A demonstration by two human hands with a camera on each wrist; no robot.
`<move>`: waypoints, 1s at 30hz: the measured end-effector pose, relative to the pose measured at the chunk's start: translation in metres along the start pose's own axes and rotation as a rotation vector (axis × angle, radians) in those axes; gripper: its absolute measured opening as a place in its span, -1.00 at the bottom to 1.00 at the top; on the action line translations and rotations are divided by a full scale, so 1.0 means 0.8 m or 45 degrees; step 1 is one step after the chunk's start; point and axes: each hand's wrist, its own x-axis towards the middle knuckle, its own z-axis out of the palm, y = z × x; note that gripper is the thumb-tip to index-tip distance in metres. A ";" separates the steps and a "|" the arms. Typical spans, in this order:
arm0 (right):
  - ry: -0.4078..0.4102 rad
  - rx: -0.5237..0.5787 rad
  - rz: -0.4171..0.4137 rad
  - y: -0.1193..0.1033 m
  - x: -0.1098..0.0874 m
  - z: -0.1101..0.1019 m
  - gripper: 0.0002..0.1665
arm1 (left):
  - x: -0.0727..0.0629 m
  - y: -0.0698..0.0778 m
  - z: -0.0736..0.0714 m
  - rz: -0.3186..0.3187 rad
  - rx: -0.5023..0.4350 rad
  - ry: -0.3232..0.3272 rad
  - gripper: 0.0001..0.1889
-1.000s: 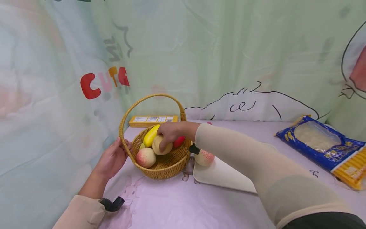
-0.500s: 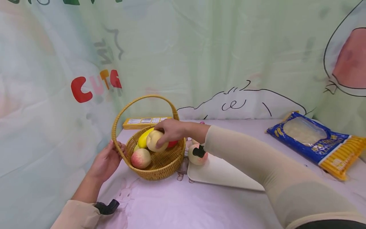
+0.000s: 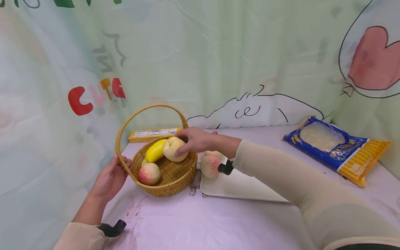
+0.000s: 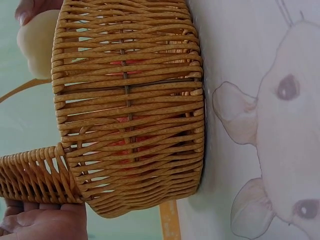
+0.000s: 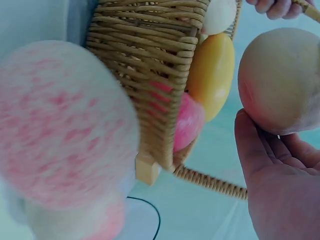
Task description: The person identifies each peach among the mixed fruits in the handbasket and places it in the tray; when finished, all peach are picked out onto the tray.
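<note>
Right hand [image 3: 198,139] holds peach [image 3: 173,149], apparently above basket [image 3: 165,189]

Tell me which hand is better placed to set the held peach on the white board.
The right hand, I'd judge: it grips the held peach and is nearer the white board. The left hand holds the basket handle, farther away.

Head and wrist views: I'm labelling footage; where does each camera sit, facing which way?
Head: on the head, forward and down at the basket; left hand, right hand, sleeves show.
Left wrist: on that wrist, facing the basket's side; both hands partly show.
Right wrist: on that wrist, facing the held fruit; both hands partly show.
Both wrist views share basket and fruit.
</note>
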 end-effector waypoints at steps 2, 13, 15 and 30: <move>0.025 0.056 0.004 0.003 -0.008 -0.004 -0.33 | -0.001 0.001 -0.001 0.010 -0.001 -0.006 -0.56; 0.164 0.221 0.028 0.018 -0.045 -0.016 -0.30 | -0.007 0.002 -0.003 0.003 0.003 -0.013 -0.54; 0.189 0.226 0.026 0.020 -0.051 -0.018 -0.30 | -0.007 0.002 -0.002 0.007 0.004 -0.013 -0.54; 0.331 0.194 0.204 0.074 -0.111 -0.035 -0.24 | -0.004 0.001 0.002 0.017 -0.011 -0.058 -0.55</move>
